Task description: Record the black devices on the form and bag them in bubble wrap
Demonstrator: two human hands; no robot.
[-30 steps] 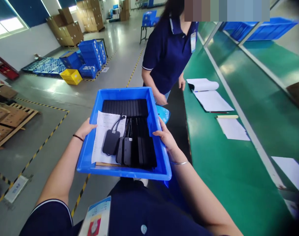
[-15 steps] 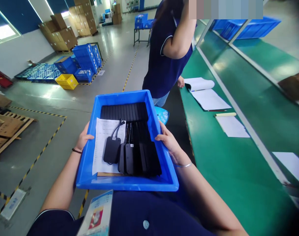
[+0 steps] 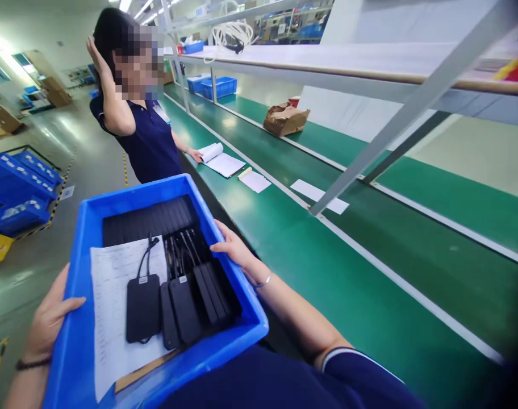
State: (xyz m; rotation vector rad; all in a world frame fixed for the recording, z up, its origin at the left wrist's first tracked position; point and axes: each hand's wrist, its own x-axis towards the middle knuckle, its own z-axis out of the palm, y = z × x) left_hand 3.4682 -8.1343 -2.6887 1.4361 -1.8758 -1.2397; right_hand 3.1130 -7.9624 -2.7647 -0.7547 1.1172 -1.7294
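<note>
Item 1. Blue bin (image 3: pixel 133 199), loaded, tilted in view; lower left to centre of the frame, beside the green surface (image 3: pixel 310 261) and not set on it.

Contents: printed sheet (image 3: pixel 108 318), left side; loose black device (image 3: pixel 143 309) with short cable, lying on the sheet; upright black units (image 3: pixel 191 301), cabled, front right; packed black row (image 3: pixel 152 221), along the rear; brown strip (image 3: pixel 143 372), near edge.

Item 2. Hands, two, both grasping. Left hand (image 3: pixel 50 318): on the bin's left wall, thumb over the rim, fingers largely hidden. Right hand (image 3: pixel 233 250): on the right wall, thumb over the rim.

Step, as judged: loaded bin held up for carrying; walking or standing, cannot tell.

Next move, as judged: calls for an even grip from both sides and a level base, the loose device being likeliest to slide.

Nearby: clipboard papers (image 3: pixel 225 163) and notepad (image 3: pixel 255 180), upper centre, on the surface; co-worker (image 3: pixel 152 142), upper left, one hand at the papers.
</note>
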